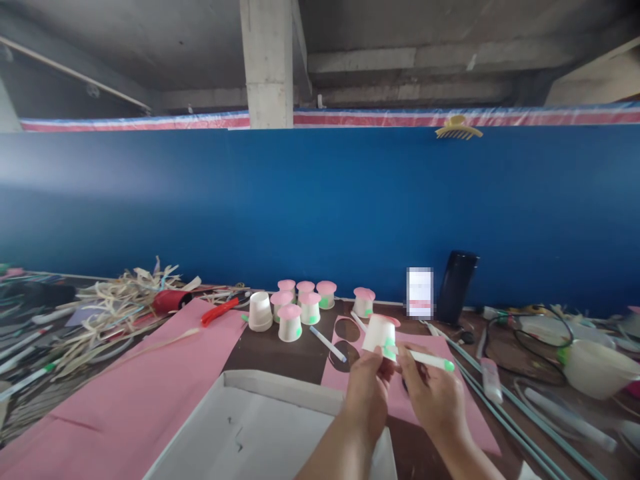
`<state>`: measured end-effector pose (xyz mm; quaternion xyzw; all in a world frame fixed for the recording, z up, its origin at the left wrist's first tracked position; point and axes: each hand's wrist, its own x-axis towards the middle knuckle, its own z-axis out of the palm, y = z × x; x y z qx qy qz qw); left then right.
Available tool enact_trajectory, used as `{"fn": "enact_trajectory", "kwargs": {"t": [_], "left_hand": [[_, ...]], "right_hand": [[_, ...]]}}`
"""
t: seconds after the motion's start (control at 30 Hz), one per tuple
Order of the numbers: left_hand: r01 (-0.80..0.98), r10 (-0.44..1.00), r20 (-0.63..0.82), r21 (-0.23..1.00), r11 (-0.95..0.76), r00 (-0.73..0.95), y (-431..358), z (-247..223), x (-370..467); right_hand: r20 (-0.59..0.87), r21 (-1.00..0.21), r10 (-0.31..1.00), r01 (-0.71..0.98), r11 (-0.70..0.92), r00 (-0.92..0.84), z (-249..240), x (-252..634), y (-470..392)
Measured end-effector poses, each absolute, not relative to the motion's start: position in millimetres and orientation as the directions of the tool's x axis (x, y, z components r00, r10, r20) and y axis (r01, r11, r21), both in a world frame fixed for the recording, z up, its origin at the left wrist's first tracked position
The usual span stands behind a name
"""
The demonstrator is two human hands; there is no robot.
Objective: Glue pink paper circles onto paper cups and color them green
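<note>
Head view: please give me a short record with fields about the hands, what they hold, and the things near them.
left hand: holds a white paper cup with a pink top
right hand: holds a green-tipped marker, tip at the cup
under hands: pink paper sheet with round cut-outs
behind: finished pink-topped cups; one plain cup
front: white tray
left side: red scissors

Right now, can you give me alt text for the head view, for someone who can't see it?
The left hand holds a white paper cup while the right hand puts a green-tipped marker to it, above a pink paper sheet. Behind stand more pink-topped cups against a blue wall.
</note>
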<state>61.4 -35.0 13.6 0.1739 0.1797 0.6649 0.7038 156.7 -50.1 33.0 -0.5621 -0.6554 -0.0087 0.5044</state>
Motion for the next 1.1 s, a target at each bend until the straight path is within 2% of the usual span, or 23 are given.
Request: {"fn": "enact_trajectory", "kwargs": {"t": [0.2, 0.4, 0.53, 0.73, 0.9, 1.1], "left_hand": [[-0.867, 0.997, -0.054, 0.493, 0.075, 0.056, -35.4, 15.3, 61.7], [-0.865, 0.997, -0.046, 0.496, 0.072, 0.057, -33.5, 12.8, 62.1], [-0.868, 0.997, -0.013, 0.492, 0.067, 0.07, -34.2, 13.1, 61.6], [-0.861, 0.997, -0.04, 0.504, 0.071, 0.059, -34.2, 13.8, 62.1], [-0.854, 0.997, -0.032, 0.516, 0.071, 0.063, -36.1, 16.3, 61.5], [-0.841, 0.998, -0.019, 0.538, 0.058, 0.057, -36.8, 16.6, 61.5]], "right_hand": [[0.717, -0.556, 0.672, 0.733, 0.392, 0.184, 33.3, 154.2, -49.5], [0.677, -0.552, 0.719, 0.755, 0.355, 0.157, 33.8, 155.4, -50.0], [0.691, -0.573, 0.699, 0.727, 0.378, 0.181, 30.6, 155.7, -48.3], [0.668, -0.554, 0.73, 0.751, 0.358, 0.145, 32.8, 156.0, -49.5], [0.684, -0.579, 0.704, 0.73, 0.363, 0.193, 33.7, 156.1, -49.7], [0.687, -0.547, 0.706, 0.761, 0.349, 0.17, 34.2, 156.7, -49.8]]}}
